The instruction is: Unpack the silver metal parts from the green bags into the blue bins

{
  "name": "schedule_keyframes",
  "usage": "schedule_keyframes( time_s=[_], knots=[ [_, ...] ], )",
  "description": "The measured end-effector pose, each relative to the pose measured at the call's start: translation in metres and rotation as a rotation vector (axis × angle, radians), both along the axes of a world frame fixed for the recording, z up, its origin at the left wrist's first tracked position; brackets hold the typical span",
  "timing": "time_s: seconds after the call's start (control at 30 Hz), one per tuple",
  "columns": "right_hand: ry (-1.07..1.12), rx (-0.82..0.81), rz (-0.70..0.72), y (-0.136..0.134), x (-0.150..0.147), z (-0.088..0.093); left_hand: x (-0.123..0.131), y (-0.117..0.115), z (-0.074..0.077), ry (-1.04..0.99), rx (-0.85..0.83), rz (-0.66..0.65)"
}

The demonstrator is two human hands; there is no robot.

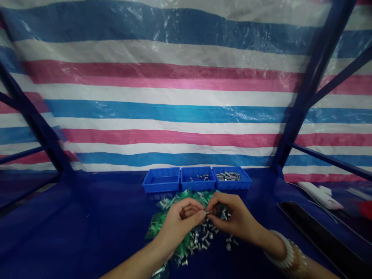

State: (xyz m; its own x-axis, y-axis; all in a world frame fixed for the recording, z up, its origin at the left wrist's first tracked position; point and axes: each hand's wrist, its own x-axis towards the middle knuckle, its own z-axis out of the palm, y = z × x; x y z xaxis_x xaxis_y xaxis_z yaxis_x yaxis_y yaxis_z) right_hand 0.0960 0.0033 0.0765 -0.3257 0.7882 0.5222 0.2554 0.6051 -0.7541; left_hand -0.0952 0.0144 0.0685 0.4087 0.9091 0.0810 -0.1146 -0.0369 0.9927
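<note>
Over the pile of small parts, my left hand (pixel 184 217) and my right hand (pixel 231 213) meet fingertip to fingertip. Between them is a small metal piece (pixel 207 213), pinched from both sides; its exact shape is too small to tell. Beneath and around the hands lie loose silver screws (pixel 203 240) on the blue table. Green and clear small plastic bags (pixel 157 224) are heaped to the left of and behind the hands.
Behind the pile stand three blue trays: the left one (pixel 161 189) bare, the middle one (pixel 198 186) with several small parts, the right one (pixel 234 186) with metal pieces. A long black object (pixel 314 236) and a white device (pixel 319 195) lie at right.
</note>
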Motion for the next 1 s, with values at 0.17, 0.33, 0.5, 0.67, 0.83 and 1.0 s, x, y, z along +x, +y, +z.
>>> schedule_keyframes(
  time_s=[0.17, 0.33, 0.5, 0.67, 0.83, 1.0],
  knots=[
    [0.267, -0.324, 0.106, 0.001, -0.01, -0.016, 0.003, -0.001, -0.003, 0.038, 0.23, 0.043],
    [0.399, -0.347, -0.156, 0.024, -0.031, -0.041, 0.016, 0.013, -0.015, 0.288, 0.777, 0.27],
    [0.305, -0.102, -0.32, 0.006, -0.003, -0.017, -0.004, 0.031, -0.006, 0.369, 0.918, 0.353],
    [-0.084, 0.086, -0.227, -0.066, 0.01, -0.013, -0.017, 0.026, 0.011, 0.398, 1.04, 0.331],
    [-0.393, 0.213, -0.055, -0.087, -0.025, -0.071, -0.009, 0.015, 0.01, 0.407, 1.167, 0.243],
    [-0.304, 0.348, -0.137, -0.071, -0.054, -0.14, -0.009, 0.013, 0.007, 0.394, 1.189, 0.25]
  ],
)
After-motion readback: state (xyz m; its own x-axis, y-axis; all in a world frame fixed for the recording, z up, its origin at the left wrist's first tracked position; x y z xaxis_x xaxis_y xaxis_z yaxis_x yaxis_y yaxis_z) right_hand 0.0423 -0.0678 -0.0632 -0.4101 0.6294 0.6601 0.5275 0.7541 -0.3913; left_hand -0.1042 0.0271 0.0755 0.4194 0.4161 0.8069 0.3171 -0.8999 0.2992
